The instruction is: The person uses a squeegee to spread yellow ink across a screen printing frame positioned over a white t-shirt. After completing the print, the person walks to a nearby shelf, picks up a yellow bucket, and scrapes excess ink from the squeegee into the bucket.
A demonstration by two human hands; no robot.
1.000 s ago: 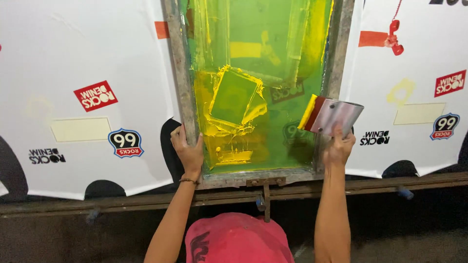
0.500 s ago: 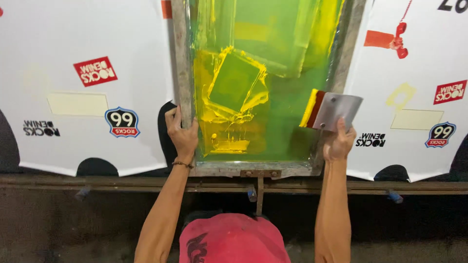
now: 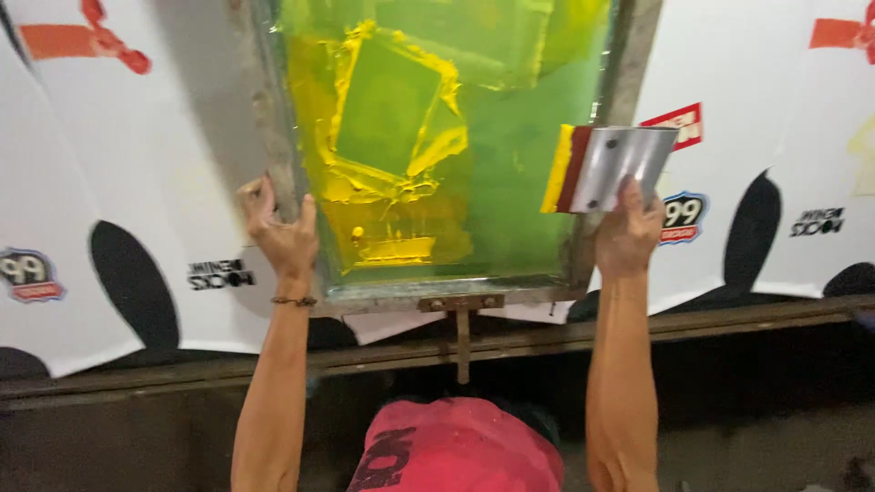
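**Frame and squeegee slid rightward**

Left hand (image 3: pixel 281 235) fingers clamped on the left rail of the metal-framed green mesh printing screen (image 3: pixel 456 137), still gripping. Right hand (image 3: pixel 627 232) fingers pinch the silver-handled yellow-edged squeegee (image 3: pixel 609 169) just above them, now further right over white fabric (image 3: pixel 747 182).

Green screen (image 3: pixel 510 182) smeared with yellow ink; silver squeegee (image 3: pixel 606 169) edged yellow and dark red; pink cap (image 3: pixel 456 451).

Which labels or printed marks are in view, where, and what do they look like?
Red rectangular label: right of the green screen frame, white border.
Round badge: below it, blue, red and white.
Round badge: far left edge, same colours.
Black lettering mark: beside the left hand.
Black lettering mark: far right.
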